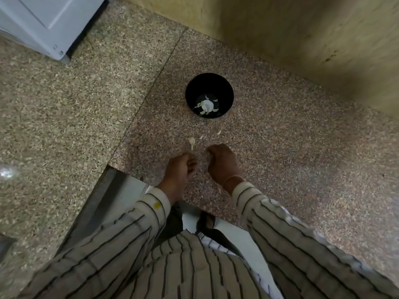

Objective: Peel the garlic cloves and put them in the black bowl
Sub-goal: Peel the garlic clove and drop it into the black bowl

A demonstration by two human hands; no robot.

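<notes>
Near the black bowl (209, 83), both hands (180, 169) (222, 164) curl, contents unclear.

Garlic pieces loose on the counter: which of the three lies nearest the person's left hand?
The largest piece, leftmost, just beyond the left hand; the two smaller pieces lie further right, closer to the black bowl.

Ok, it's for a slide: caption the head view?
Left hand and right hand, fingers curled, over a granite counter; garlic pieces lie near a black bowl of peeled cloves.
</notes>
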